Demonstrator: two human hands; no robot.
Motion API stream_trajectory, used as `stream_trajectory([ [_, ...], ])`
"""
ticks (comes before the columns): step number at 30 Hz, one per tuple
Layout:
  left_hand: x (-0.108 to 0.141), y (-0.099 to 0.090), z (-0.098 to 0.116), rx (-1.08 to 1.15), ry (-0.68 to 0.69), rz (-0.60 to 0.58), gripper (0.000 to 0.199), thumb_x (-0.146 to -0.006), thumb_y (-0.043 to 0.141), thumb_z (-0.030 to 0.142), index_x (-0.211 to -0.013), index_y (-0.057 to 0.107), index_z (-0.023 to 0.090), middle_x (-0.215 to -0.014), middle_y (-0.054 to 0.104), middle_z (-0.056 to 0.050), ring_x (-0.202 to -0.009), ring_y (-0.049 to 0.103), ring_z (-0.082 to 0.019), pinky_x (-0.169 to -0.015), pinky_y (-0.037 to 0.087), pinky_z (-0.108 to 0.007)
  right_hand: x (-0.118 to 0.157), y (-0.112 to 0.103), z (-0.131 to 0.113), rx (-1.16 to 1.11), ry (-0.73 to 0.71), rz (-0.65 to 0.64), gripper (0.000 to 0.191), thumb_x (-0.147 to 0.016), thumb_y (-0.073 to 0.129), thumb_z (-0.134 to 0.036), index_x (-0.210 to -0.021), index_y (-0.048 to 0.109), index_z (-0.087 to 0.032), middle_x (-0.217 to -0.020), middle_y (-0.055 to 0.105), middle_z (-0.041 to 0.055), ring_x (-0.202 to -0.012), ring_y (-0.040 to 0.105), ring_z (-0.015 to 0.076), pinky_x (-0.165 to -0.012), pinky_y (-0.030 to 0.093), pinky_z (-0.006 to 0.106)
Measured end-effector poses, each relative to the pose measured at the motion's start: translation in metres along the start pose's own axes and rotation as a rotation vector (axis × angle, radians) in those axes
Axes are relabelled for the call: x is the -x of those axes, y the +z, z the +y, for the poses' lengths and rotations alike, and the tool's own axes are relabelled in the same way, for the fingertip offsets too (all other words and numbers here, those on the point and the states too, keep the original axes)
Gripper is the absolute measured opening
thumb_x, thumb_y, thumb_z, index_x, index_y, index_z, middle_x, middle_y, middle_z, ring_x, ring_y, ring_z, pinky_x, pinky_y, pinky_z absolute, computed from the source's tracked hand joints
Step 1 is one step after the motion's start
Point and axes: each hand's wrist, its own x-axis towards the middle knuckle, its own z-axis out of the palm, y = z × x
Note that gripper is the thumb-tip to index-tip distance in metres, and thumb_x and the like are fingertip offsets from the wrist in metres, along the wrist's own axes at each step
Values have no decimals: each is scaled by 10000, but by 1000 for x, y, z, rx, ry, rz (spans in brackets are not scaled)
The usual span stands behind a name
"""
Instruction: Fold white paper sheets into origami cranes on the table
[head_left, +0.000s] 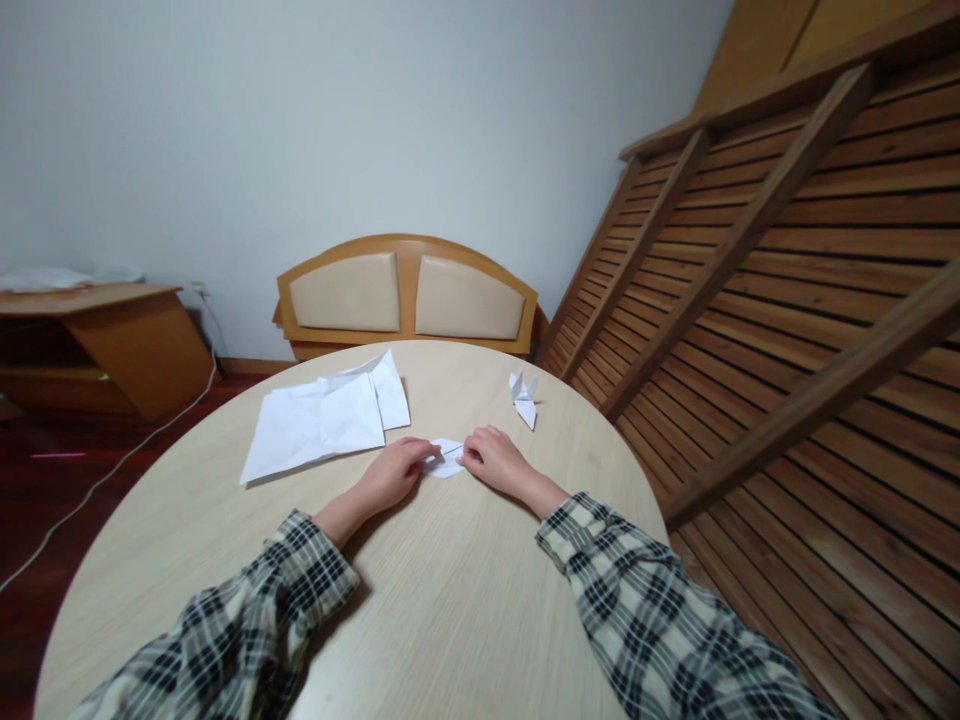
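A small folded white paper (pixel 446 460) lies on the round wooden table (pixel 442 610) between my two hands. My left hand (pixel 394 474) has its fingers closed on the paper's left edge. On the opposite edge, my right hand (pixel 498 461) pinches the paper with thumb and fingers. Several white sheets (pixel 319 425), creased and overlapping, rest to the left, beyond my left hand. Behind my right hand stands a folded white paper figure (pixel 525 400) with pointed tips.
Beyond the table is a headboard (pixel 409 290) with two beige panels. A slatted wooden frame (pixel 787 300) leans along the right side. At the far left are a wooden desk (pixel 135 345) and a white cable (pixel 142 443) on the dark red floor.
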Motion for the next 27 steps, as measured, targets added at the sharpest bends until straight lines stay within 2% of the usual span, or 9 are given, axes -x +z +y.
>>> stream_trajectory([
  [5, -1, -1, 1, -4, 25, -5, 448, -735, 446, -49, -1023, 669, 212, -1062, 702, -54, -1041, 600, -207, -957, 453, -373, 0, -2, 0, -14, 10, -7, 154, -847, 642, -308, -796, 647, -163, -812, 605, 45, -828, 502, 170, -754, 344, 281],
  [16, 1, 2, -4, 6, 39, -6, 461, -721, 438, -51, -1008, 686, 211, -1126, 692, -54, -1073, 592, -202, -986, 446, -386, 1, 1, 2, -24, -38, 3, 42, -842, 624, -219, -862, 634, -183, -838, 611, 31, -841, 498, 168, -765, 339, 282],
  [22, 0, 3, -5, 23, 31, 3, 445, -713, 449, -38, -983, 701, 210, -1121, 701, -54, -1068, 595, -203, -989, 448, -400, 4, -1, 3, -40, -144, 11, 131, -873, 565, -192, -984, 635, -195, -916, 608, 44, -908, 504, 178, -812, 338, 300],
  [27, 0, 1, -1, 14, 30, 2, 448, -702, 447, -41, -976, 701, 208, -1105, 706, -53, -1068, 596, -201, -982, 452, -401, 6, -1, 2, -55, -223, 25, 182, -858, 559, -154, -998, 658, -214, -914, 598, 35, -917, 509, 179, -834, 334, 306],
])
